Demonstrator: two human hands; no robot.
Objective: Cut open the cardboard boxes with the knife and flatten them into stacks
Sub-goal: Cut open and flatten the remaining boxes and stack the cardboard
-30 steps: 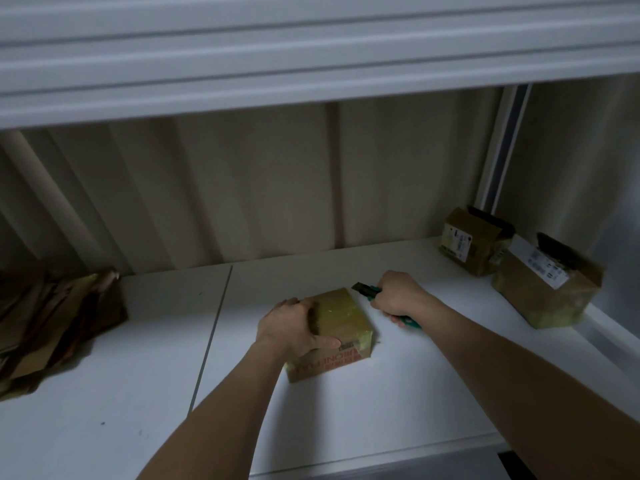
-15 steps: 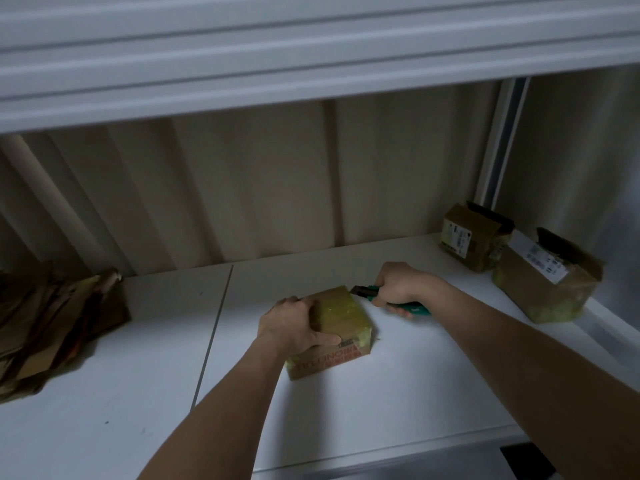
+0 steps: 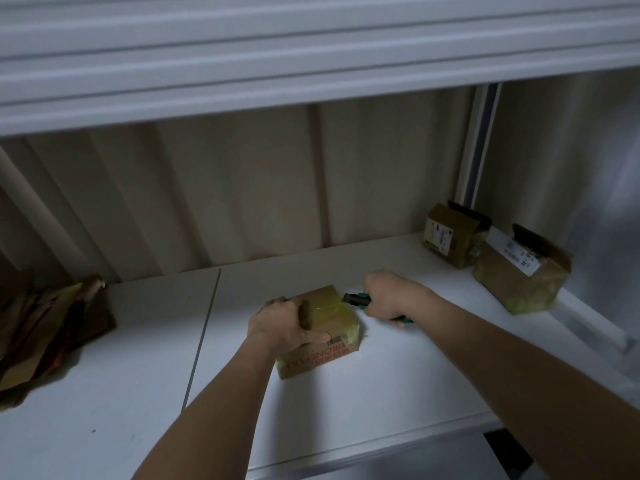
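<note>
Bracing taped box (image 3: 329, 315) mid-shelf (image 3: 398, 375) with gripping left hand (image 3: 280, 322), right hand (image 3: 386, 296) clenching knife (image 3: 355, 300), slicing far-edge tape.

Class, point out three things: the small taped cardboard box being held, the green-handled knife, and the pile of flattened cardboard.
small taped cardboard box (image 3: 329, 311), head view, glossy taped top
green-handled knife (image 3: 354, 299), head view, dark front end
pile of flattened cardboard (image 3: 45, 330), head view, middle sheets

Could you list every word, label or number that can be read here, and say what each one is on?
Red block lettering, upside down, on the near side of the taped box under the left hand: too blurred to quote.
White shipping label on the far box: print too small.
White shipping label on the nearer right box: print too small.
Nothing else bears text.
</note>
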